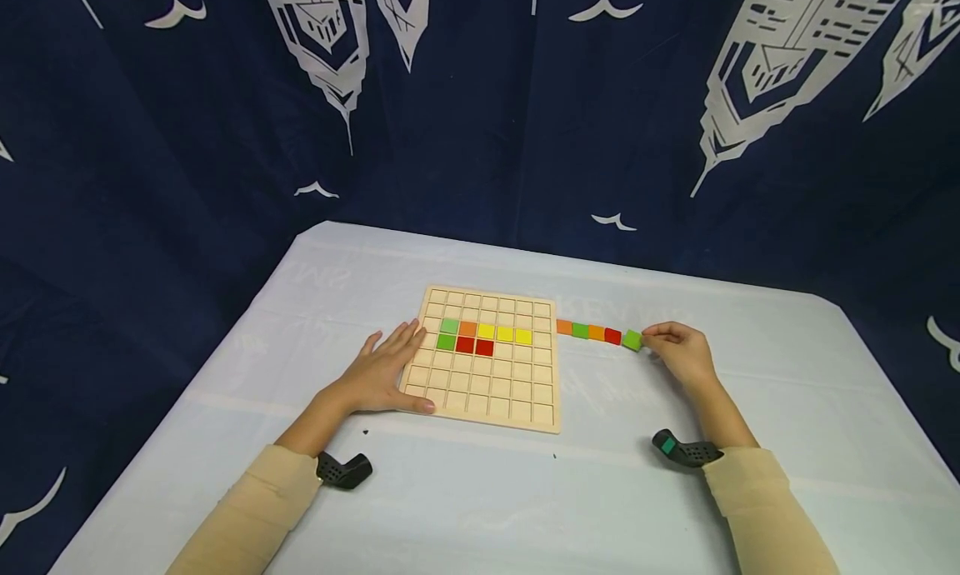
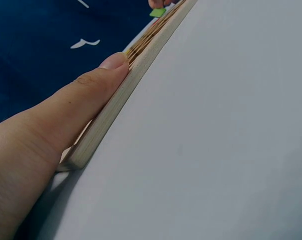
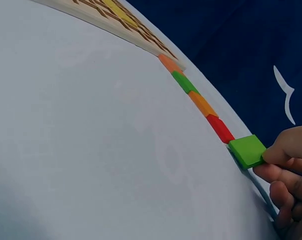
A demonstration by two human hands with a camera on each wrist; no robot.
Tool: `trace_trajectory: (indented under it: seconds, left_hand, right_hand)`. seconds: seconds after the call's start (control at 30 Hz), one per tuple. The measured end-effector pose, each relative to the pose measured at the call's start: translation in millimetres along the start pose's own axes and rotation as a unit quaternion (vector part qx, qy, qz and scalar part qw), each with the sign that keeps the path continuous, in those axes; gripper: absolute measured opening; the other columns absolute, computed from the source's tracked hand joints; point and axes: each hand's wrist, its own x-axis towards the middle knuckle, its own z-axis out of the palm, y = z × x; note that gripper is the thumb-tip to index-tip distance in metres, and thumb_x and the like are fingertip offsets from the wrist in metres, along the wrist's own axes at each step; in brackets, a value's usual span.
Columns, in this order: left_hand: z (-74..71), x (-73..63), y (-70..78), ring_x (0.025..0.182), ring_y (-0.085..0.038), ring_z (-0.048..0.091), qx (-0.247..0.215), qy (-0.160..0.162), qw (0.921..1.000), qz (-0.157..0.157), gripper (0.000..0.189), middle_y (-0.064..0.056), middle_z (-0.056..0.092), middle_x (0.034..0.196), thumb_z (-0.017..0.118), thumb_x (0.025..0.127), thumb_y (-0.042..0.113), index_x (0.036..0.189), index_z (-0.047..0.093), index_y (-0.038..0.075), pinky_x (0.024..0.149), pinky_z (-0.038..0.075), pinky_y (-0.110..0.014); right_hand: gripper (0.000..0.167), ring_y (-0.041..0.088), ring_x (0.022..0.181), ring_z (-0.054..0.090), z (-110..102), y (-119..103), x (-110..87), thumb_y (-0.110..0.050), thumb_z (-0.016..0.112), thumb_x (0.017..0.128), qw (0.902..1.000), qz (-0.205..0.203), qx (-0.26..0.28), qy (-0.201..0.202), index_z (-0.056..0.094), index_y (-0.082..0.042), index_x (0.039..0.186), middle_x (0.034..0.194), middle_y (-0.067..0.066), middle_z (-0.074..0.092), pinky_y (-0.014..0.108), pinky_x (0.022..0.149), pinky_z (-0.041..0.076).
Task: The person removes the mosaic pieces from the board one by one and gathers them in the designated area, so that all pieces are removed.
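Note:
A wooden grid board [image 1: 517,392] lies on the table, with green, orange, yellow and red square tiles in two of its rows. My left hand [image 1: 385,373] rests on the board's left side, fingers spread; in the left wrist view the thumb [image 2: 86,95] lies along its near edge. Between thumb and fingertips my right hand [image 1: 682,354] pinches a light green tile [image 3: 247,151], tilted and lifted slightly off the table. It is at the right end of a row on the cloth: a red tile [image 3: 220,128], an orange tile [image 3: 202,104], a green tile [image 3: 184,82] and a paler orange tile [image 3: 169,64].
The row of tiles reaches from the board's right edge. White cloth [image 1: 480,508] covers the table, with small dark specks near the front. A dark blue curtain [image 1: 525,142] with white prints hangs behind. Black devices [image 1: 345,471] are strapped at both wrists.

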Motion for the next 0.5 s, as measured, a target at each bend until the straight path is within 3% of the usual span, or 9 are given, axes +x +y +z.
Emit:
trace_trajectory:
  seconds: [0.3, 0.5]
  left_hand:
    - [-0.2, -0.2, 0.5, 0.149, -0.027, 0.002, -0.004, 0.001, 1.0000, 0.006, 0.126, -0.010, 0.003, 0.163, 0.066, 0.068, 0.078, 0.156, 0.013, 0.005, 0.114, -0.002, -0.057]
    - [-1.1, -0.7, 0.5, 0.149, -0.028, 0.003, -0.005, 0.007, 0.9999, 0.009, 0.124, -0.011, 0.005, 0.163, 0.067, 0.069, 0.076, 0.156, 0.015, 0.004, 0.114, -0.001, -0.058]
  right_hand:
    - [0.032, 0.015, 0.081, 0.052, 3, -1, 10.5, -0.022, 0.062, 0.093, 0.9981, 0.028, -0.054, -0.014, 0.065, 0.004, 0.112, 0.095, 0.007, 0.065, 0.020, 0.063, 0.045]
    - [0.033, 0.017, 0.081, 0.053, 8, -3, 12.4, -0.023, 0.061, 0.093, 0.9977, 0.031, -0.060, -0.010, 0.065, 0.004, 0.113, 0.096, 0.010, 0.065, 0.018, 0.062, 0.045]
